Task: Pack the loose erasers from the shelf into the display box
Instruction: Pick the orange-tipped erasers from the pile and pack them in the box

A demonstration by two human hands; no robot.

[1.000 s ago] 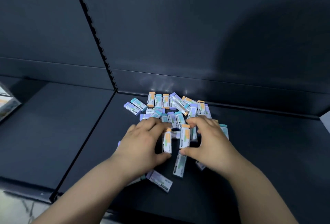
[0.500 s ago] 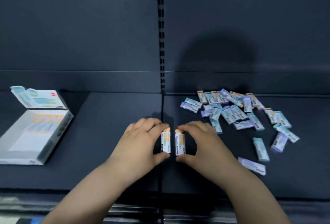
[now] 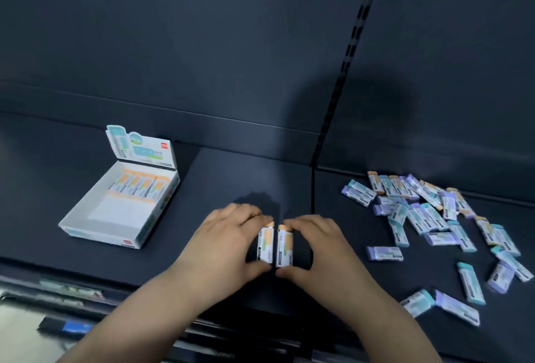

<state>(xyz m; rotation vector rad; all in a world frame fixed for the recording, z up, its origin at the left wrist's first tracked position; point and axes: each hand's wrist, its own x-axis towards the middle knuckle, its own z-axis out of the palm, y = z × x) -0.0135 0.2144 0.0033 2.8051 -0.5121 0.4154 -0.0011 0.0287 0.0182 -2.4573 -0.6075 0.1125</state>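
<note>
Holding one orange-tipped eraser each: left hand [image 3: 223,242] pinches left eraser [image 3: 266,245], right hand [image 3: 320,249] pinches right eraser [image 3: 284,245], both upright-ish, side by side, almost touching, above the shelf [image 3: 231,177] near its front edge. Display box [image 3: 121,203] sits on the shelf toward the left, lid flap up at the back. Inside: a row of orange erasers [image 3: 142,186] along the back wall, front part bare. Loose eraser pile [image 3: 428,212] spread across the shelf's right side, well apart from the box.
</note>
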